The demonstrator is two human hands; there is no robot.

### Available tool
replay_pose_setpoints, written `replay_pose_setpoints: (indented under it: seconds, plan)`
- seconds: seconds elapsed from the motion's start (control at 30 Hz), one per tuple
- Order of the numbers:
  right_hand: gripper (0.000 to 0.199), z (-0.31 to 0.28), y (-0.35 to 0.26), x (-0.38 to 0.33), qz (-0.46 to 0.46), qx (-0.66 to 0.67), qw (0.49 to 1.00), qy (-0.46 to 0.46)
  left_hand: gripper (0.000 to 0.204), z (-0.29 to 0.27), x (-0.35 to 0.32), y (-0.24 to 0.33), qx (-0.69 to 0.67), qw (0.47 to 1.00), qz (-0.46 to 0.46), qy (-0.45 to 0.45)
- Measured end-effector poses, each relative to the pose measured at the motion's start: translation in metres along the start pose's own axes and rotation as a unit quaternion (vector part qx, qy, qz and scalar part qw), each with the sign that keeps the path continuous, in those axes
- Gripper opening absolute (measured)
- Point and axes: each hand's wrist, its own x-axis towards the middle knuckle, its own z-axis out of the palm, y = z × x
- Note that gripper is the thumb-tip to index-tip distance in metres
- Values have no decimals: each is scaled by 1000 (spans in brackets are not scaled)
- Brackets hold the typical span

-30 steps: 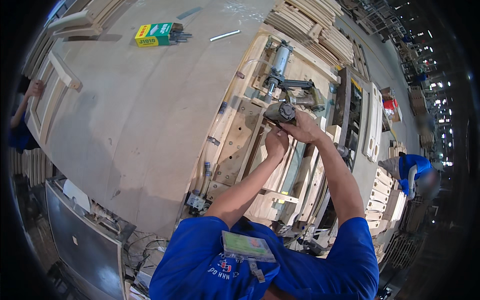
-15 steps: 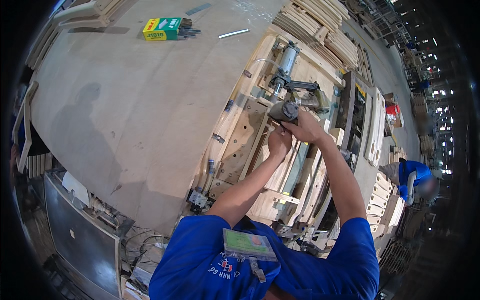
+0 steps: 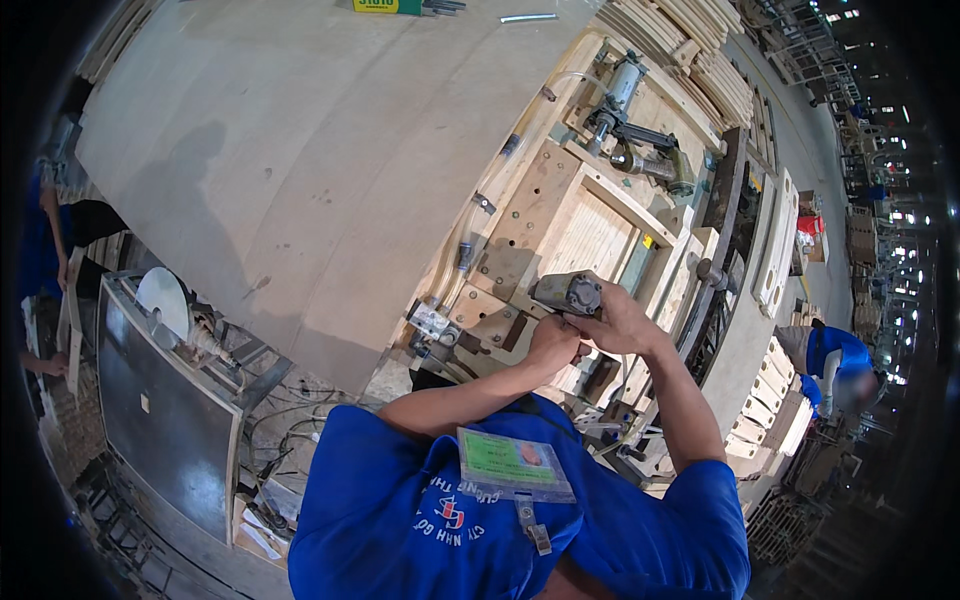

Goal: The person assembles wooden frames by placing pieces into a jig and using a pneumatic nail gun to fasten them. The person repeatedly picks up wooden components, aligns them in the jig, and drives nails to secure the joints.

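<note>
My right hand is wrapped round a grey nail gun, its rounded head facing up. Right beside it, my left hand is closed under the gun, fingers curled; what they hold, if anything, is hidden. Both hands are over the near end of a wooden jig, which holds a pale wooden frame. The nail gun's nose is hidden behind my hands. Farther up the jig lie a second nail gun and a silver air cylinder.
A broad plywood tabletop spans the left, with a green and yellow box at its far edge. Stacked curved wooden parts stand beyond the jig. One co-worker in blue bends at right; another person's arm shows at far left.
Both hands and the nail gun have come from the jig's middle, by the cylinder, back to its near end, closer to my body. More of the wooden frame shows. The view has shifted.
</note>
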Motion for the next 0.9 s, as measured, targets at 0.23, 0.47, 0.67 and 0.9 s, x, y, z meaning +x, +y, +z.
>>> replay_pose_setpoints:
  seconds: [0.23, 0.47, 0.67, 0.9]
  plan:
    - [43, 14, -20, 9, -16, -32, 999, -12, 21, -13, -10, -2, -28, 999, 19, -11]
    - [44, 16, -27, 10, 18, -72, 997, -29, 23, -19, -5, -8, 5, 998, 61, -25]
    - [45, 17, -21, 11, -2, -55, 998, -18, 25, -20, -2, -8, 67, 996, 66, -7]
    - [47, 15, -9, 16, 5, -69, 997, -37, 24, -24, 7, -18, 61, 996, 70, -4]
